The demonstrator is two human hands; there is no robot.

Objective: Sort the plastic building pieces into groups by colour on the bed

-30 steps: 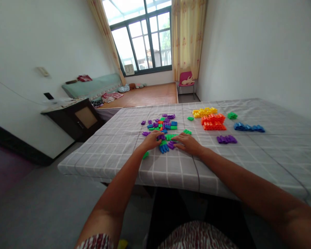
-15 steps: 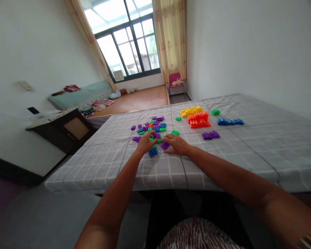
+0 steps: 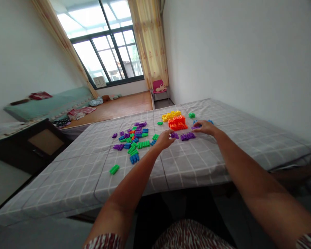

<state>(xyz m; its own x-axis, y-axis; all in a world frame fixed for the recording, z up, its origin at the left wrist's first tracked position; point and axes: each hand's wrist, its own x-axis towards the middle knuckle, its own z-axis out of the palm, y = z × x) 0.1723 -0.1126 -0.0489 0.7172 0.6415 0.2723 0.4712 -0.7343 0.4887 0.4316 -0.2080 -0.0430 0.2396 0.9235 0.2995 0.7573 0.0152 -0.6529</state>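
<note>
My left hand [image 3: 166,139] is closed, thumb and fingers pinching a purple plastic block [image 3: 175,135] just above the cloth. To the right, my right hand [image 3: 206,127] has its fingertips closed on another purple block [image 3: 196,127]. Between the two hands lies a joined row of purple blocks [image 3: 188,136]. Blue blocks [image 3: 210,121] lie behind my right hand, which partly covers them. The orange stack [image 3: 177,122] and the yellow row [image 3: 171,116] are just beyond both hands.
A mixed cluster of purple, green and blue blocks [image 3: 136,135] spreads left of my hands. One green block [image 3: 114,169] lies nearer the front edge, another green piece [image 3: 191,115] at the back right. A checked grey cloth [image 3: 186,166] covers the table.
Both hands have moved right, from the mixed cluster to the purple row. Purple blocks are now in their fingers. The camera view has turned right. A green block near the front edge is now uncovered.
</note>
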